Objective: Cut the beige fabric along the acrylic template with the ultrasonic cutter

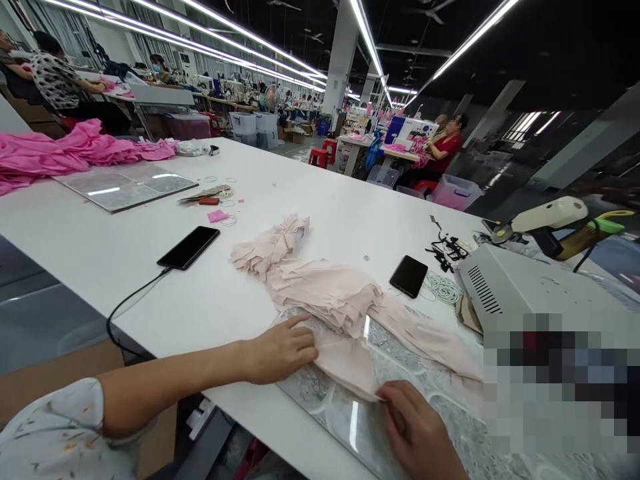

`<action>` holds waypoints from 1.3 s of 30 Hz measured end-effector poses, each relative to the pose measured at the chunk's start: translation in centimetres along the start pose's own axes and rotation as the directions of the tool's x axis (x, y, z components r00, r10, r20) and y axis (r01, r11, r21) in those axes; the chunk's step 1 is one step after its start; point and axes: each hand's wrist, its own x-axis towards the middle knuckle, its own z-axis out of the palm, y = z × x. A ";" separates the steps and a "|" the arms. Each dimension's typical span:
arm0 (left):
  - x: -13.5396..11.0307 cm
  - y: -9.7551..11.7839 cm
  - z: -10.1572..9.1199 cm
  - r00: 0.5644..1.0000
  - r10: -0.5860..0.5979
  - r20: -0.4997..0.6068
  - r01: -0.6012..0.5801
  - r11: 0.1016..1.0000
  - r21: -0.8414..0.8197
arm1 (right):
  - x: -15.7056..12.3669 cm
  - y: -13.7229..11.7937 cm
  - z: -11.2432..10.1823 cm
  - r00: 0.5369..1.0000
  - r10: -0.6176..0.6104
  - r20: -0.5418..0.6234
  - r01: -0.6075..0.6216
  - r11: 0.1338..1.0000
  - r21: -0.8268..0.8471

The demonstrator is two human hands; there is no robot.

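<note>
Garment workshop, long white bench point(100, 240): two hands on a pale pink fabric piece point(345, 363).
Left hand point(283, 350) lies flat with fingers stretched, pressing the piece on a glossy sheet point(340, 413) at the near bench edge; right hand point(417, 433) pinches its lower corner between thumb and fingers. I judge the cloth very light, thin and limp, and it may slide on the smooth sheet, so corners and edges are best to hold. A pile of cut pieces point(325, 293) lies just behind.
</note>
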 end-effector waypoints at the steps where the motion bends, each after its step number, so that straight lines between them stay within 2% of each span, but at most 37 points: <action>1: 0.2 -0.1 -0.5 0.999 -0.032 -0.019 0.032 0.999 -0.004 | 0.8 -0.1 -0.5 0.995 0.097 0.020 -0.098 0.993 0.066; 3: 0.9 -0.6 -1.9 0.992 -0.110 -0.060 0.110 0.994 -0.007 | 3.0 -0.3 -1.9 0.956 0.268 0.116 -0.285 0.942 0.175; 5: 2.1 -1.7 -3.8 0.975 -0.198 -0.104 0.198 0.980 -0.008 | 6.1 -0.4 -2.9 0.884 0.448 0.137 -0.467 0.826 0.315; 6: 2.9 -2.5 -4.8 0.962 -0.239 -0.129 0.241 0.970 0.001 | 7.8 -0.4 -3.2 0.853 0.499 0.152 -0.515 0.760 0.398; 10: 6.3 -6.4 -7.6 0.930 -0.330 -0.161 0.344 0.937 0.066 | 14.7 1.3 -1.8 0.830 0.545 0.120 -0.541 0.733 0.412; 12: 7.6 -8.2 -7.8 0.927 -0.340 -0.158 0.360 0.925 0.123 | 17.1 3.1 -0.6 0.811 0.574 0.112 -0.571 0.737 0.361; 14: 8.4 -9.1 -7.3 0.931 -0.325 -0.166 0.354 0.916 0.188 | 17.8 5.1 0.0 0.791 0.605 0.089 -0.602 0.744 0.289; 16: 8.8 -8.9 -6.5 0.943 -0.281 -0.178 0.318 0.918 0.237 | 16.8 6.9 -0.3 0.769 0.637 0.050 -0.629 0.742 0.229; 19: 10.0 -6.6 -5.1 0.975 -0.170 -0.142 0.203 0.943 0.263 | 12.7 8.5 -2.1 0.735 0.678 0.001 -0.672 0.728 0.139; 22: 13.5 -3.7 -3.2 0.999 0.013 0.047 -0.026 0.954 0.297 | 7.7 9.3 -3.9 0.696 0.717 -0.035 -0.716 0.697 0.030; 24: 16.7 -2.4 -1.2 0.989 0.057 0.140 -0.094 0.957 0.275 | 5.0 9.6 -4.6 0.680 0.731 -0.056 -0.733 0.679 -0.035; 27: 21.0 -1.7 2.0 0.948 0.081 0.309 -0.161 0.956 0.244 | 2.3 10.0 -4.8 0.688 0.718 -0.108 -0.726 0.682 -0.087; 31: 23.7 -2.0 4.9 0.899 0.041 0.435 -0.160 0.957 0.241 | 0.5 10.6 -4.8 0.723 0.673 -0.156 -0.689 0.717 -0.101; 34: 24.2 -2.4 5.1 0.893 -0.001 0.450 -0.123 0.961 0.247 | 0.0 10.8 -4.9 0.758 0.632 -0.164 -0.651 0.752 -0.109; 39: 24.8 -1.7 3.3 0.898 -0.043 0.437 -0.078 0.963 0.257 | 0.8 9.7 -4.4 0.804 0.548 -0.232 -0.589 0.786 -0.185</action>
